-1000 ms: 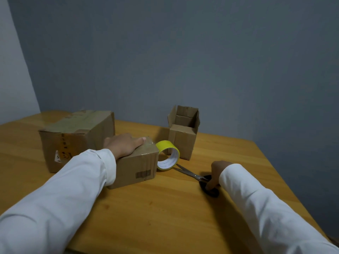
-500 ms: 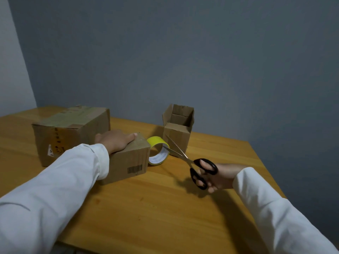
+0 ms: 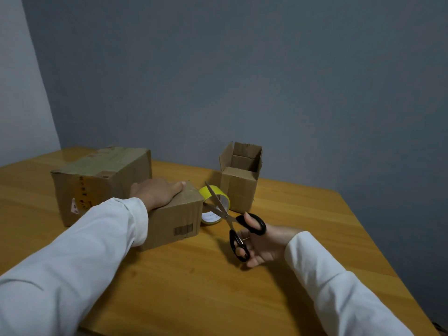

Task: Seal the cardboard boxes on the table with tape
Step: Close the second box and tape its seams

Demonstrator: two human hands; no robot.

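1. Three brown cardboard boxes stand on the wooden table (image 3: 303, 229): a large closed cardboard box (image 3: 101, 180) with old tape across its top at the far left, a small closed cardboard box (image 3: 174, 219) with a barcode label in the middle, and a small open-topped cardboard box (image 3: 241, 175) with its flaps up at the back
2. The roll of yellow tape (image 3: 214, 207) stands on edge just beside the right face of the middle box and in front of the open one; whether a strip already runs from the roll onto the box cannot be told
3. The left hand (image 3: 157, 192) lies palm-down on top of the middle box, fingers straight and pressing it in place, grasping nothing
4. The right hand (image 3: 259, 241) grasps the black-handled steel scissors (image 3: 228, 214), thumb and fingers through the loops; the blades stand parted and point up-left, crossing in front of the roll
5. Judgement: the step in hand looks like cutting the tape for the middle box; the open box is not yet sealed
6. The next move calls for bringing the parted blades squarely across the tape between roll and box and closing them, while the left hand keeps the box from sliding
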